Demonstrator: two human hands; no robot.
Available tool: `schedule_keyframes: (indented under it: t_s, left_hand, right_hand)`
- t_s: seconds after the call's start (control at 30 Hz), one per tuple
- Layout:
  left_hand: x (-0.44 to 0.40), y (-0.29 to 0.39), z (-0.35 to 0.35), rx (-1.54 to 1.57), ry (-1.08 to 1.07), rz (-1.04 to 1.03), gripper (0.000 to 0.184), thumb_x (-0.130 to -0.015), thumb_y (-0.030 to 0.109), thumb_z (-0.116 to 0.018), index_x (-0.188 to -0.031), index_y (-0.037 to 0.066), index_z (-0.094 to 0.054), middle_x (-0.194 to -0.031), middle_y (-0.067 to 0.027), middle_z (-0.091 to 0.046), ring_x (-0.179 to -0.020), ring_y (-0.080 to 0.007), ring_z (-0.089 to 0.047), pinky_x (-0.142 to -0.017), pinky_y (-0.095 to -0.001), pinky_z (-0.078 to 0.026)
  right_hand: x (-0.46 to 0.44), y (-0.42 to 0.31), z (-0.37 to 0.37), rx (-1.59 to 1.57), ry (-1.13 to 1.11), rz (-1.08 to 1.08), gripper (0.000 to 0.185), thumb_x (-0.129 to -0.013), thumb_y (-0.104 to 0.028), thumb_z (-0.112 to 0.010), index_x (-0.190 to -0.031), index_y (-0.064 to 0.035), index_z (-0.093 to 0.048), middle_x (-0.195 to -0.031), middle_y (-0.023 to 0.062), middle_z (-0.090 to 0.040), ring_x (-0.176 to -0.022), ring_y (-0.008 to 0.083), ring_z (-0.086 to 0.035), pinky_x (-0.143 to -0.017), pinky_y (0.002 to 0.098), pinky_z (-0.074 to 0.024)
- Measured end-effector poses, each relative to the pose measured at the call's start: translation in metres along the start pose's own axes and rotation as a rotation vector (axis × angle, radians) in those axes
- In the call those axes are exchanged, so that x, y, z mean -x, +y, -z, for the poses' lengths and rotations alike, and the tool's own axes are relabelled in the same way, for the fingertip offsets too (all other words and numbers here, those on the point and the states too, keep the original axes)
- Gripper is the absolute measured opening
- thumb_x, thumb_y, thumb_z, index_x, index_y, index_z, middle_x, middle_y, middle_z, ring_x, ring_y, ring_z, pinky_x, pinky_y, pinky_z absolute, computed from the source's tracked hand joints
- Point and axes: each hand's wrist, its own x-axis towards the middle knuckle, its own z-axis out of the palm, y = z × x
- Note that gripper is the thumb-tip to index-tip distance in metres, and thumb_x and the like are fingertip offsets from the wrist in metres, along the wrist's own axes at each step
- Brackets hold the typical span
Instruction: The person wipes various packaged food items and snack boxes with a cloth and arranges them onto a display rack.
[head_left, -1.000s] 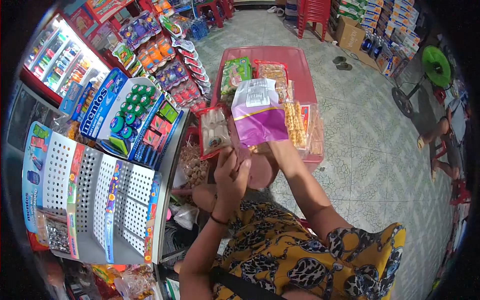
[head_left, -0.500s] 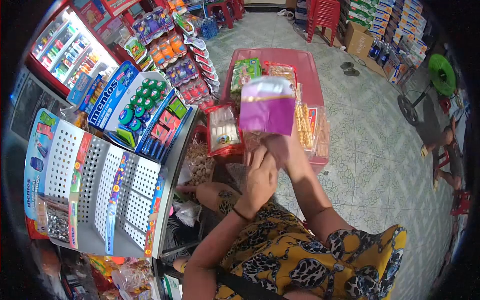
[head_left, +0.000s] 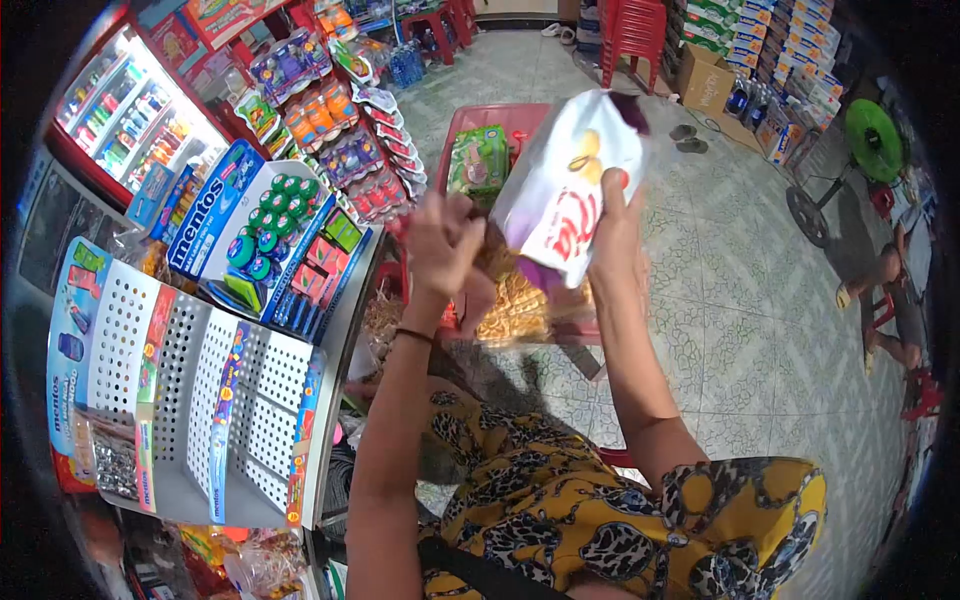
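Head view: bag is pinched at one edge by right hand, lying left of that grip, long axis leaning rightward at top; left hand, blurred farther left, cannot be read.

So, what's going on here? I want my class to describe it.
A person holds up a white and purple snack bag in the right grip, over a red table. The left grip is blurred beside the bag; whether it holds anything is unclear. A green packet lies on the table, and golden snacks show below the bag.
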Motion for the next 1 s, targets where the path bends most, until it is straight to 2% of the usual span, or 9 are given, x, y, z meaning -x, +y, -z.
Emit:
schedule_keyframes:
  t_s: [0.1, 0.23, 0.3, 0.37, 0.43, 0.53, 0.67, 0.8, 1.0]
  left_hand:
    - [0.024, -0.039, -0.015, -0.324, -0.286, -0.369, 0.037, -0.074, 0.026, -0.061, -0.100, 0.001, -0.056, -0.094, -0.0182, -0.055, -0.089, -0.0367, -0.050, -0.074, -0.0442, -0.040]
    - [0.013, 0.015, 0.023, 0.141, -0.111, -0.187, 0.034, -0.077, 0.013, -0.058, -0.110, 0.002, -0.055, -0.099, -0.0170, -0.055, -0.085, -0.0289, -0.052, -0.075, -0.0388, -0.040]
    - [0.008, 0.084, 0.057, 0.424, -0.257, 0.205, 0.047, -0.075, 0.013, -0.061, -0.119, 0.004, -0.049, -0.105, -0.0147, -0.054, -0.091, -0.0240, -0.051, -0.081, -0.0358, -0.039]
    - [0.012, 0.096, 0.062, 0.527, -0.396, 0.119, 0.078, -0.068, 0.016, -0.069, -0.133, 0.002, -0.028, -0.119, -0.0165, -0.045, -0.111, -0.0257, -0.043, -0.094, -0.0332, -0.034]
    - [0.019, 0.110, 0.069, 0.164, -0.351, -0.166, 0.102, -0.059, 0.017, -0.076, -0.136, -0.002, -0.012, -0.132, -0.0203, -0.031, -0.123, -0.0279, -0.031, -0.101, -0.0338, -0.028]
    - [0.034, 0.091, 0.080, 0.328, -0.340, -0.015, 0.118, -0.056, 0.017, -0.080, -0.138, 0.001, 0.003, -0.138, -0.0208, -0.021, -0.127, -0.0278, -0.025, -0.102, -0.0364, -0.026]
    - [0.056, 0.075, 0.104, 0.973, -0.200, 0.532, 0.091, -0.063, 0.006, -0.070, -0.136, 0.005, -0.015, -0.125, -0.0140, -0.043, -0.110, -0.0240, -0.047, -0.089, -0.0337, -0.043]
    - [0.076, 0.073, 0.132, 1.083, -0.062, 0.603, 0.061, -0.066, 0.004, -0.064, -0.122, 0.003, -0.041, -0.112, -0.0094, -0.055, -0.098, -0.0188, -0.055, -0.086, -0.0315, -0.044]
    - [0.088, 0.087, 0.161, 1.023, -0.079, 0.516, 0.057, -0.065, 0.003, -0.066, -0.119, 0.003, -0.045, -0.109, -0.0075, -0.056, -0.098, -0.0178, -0.055, -0.086, -0.0310, -0.043]
  right_hand:
    - [0.009, -0.006, -0.007, 0.207, -0.039, 0.159, 0.051, -0.092, -0.016, -0.045, -0.137, -0.0037, -0.024, -0.127, 0.0142, -0.040, -0.112, 0.0177, -0.042, -0.093, 0.0275, -0.0342]
    - [0.013, 0.010, -0.010, 0.123, -0.092, 0.203, 0.049, -0.091, -0.011, -0.045, -0.136, -0.0022, -0.027, -0.134, 0.0146, -0.036, -0.119, 0.0203, -0.038, -0.099, 0.0301, -0.0285]
    - [0.016, 0.019, -0.014, 0.199, -0.097, 0.280, 0.049, -0.089, -0.010, -0.046, -0.135, -0.0013, -0.029, -0.137, 0.0143, -0.034, -0.123, 0.0225, -0.035, -0.102, 0.0322, -0.0247]
    - [0.028, 0.017, -0.027, 0.183, -0.126, 0.311, 0.050, -0.087, -0.010, -0.047, -0.134, -0.0009, -0.031, -0.139, 0.0143, -0.032, -0.126, 0.0239, -0.032, -0.104, 0.0339, -0.0212]
    - [0.046, 0.014, -0.038, 0.328, -0.197, 0.389, 0.050, -0.086, -0.012, -0.049, -0.133, -0.0048, -0.034, -0.135, 0.0167, -0.032, -0.125, 0.0272, -0.031, -0.104, 0.0356, -0.0221]
    - [0.070, 0.003, -0.042, 0.423, -0.463, 0.401, 0.052, -0.086, -0.024, -0.048, -0.133, -0.0076, -0.035, -0.136, 0.0224, -0.021, -0.128, 0.0346, -0.021, -0.103, 0.0401, -0.0219]
    - [0.091, -0.014, -0.049, 0.429, -0.783, 0.388, 0.054, -0.081, -0.025, -0.054, -0.129, -0.0046, -0.040, -0.136, 0.0207, -0.027, -0.126, 0.0337, -0.026, -0.104, 0.0419, -0.0192]
    - [0.084, -0.004, -0.072, 0.312, -0.726, 0.128, 0.083, -0.072, -0.005, -0.068, -0.139, -0.0084, -0.018, -0.133, 0.0149, -0.034, -0.119, 0.0253, -0.040, -0.096, 0.0363, -0.0363]
    - [0.091, -0.014, -0.107, 0.264, -0.894, -0.095, 0.073, -0.066, -0.011, -0.075, -0.129, -0.0074, -0.038, -0.112, 0.0051, -0.056, -0.104, 0.0156, -0.050, -0.096, 0.0299, -0.0308]
